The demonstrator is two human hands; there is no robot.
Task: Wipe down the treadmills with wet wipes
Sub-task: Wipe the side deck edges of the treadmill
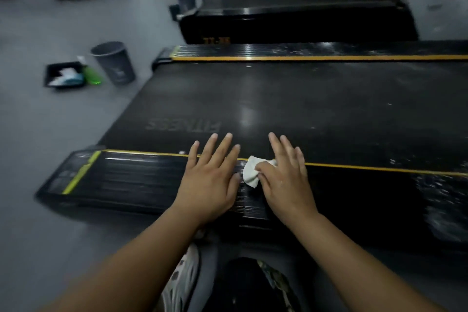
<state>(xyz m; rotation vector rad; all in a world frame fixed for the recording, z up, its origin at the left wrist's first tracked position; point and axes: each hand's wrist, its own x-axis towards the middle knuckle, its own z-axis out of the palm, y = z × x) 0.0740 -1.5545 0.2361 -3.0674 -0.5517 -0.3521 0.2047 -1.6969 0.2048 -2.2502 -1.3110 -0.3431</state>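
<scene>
- Both hands lie flat on the near side rail (pixel 131 180) of a black treadmill (pixel 291 106), palms down.
- Left hand (pixel 210 175): fingers straight and spread, holding nothing. Its palm rests on the ribbed rail and its fingertips reach over the yellow stripe (pixel 379 169) onto the edge of the belt.
- Right hand (pixel 285 180): fingers also stretched out and close together. It presses a crumpled white wet wipe (pixel 250 172) against the rail at its thumb side. I cannot tell whether the thumb hooks round the wipe or just lies on it.
- The wipe sits between the two hands, just beside the left thumb, right at the yellow stripe where rail meets belt.
- The belt carries faint upside-down lettering reading FITNESS (pixel 183 124), just beyond the left fingertips.
- The far rail (pixel 278 51) looks streaked and shiny toward the right.
- On the grey floor (pixel 33 139) to the left of the treadmill stand a dark grey bin (pixel 114 63), a green bottle (pixel 91 75) just beside it, and a black tray (pixel 52 76) holding white and blue packs.
- Further back sits another black treadmill (pixel 298 23), with a second grey bin (pixel 186 2) at its left corner.
- At the bottom, a pale perforated shoe (pixel 180 278) and a dark trouser knee show between the forearms.
</scene>
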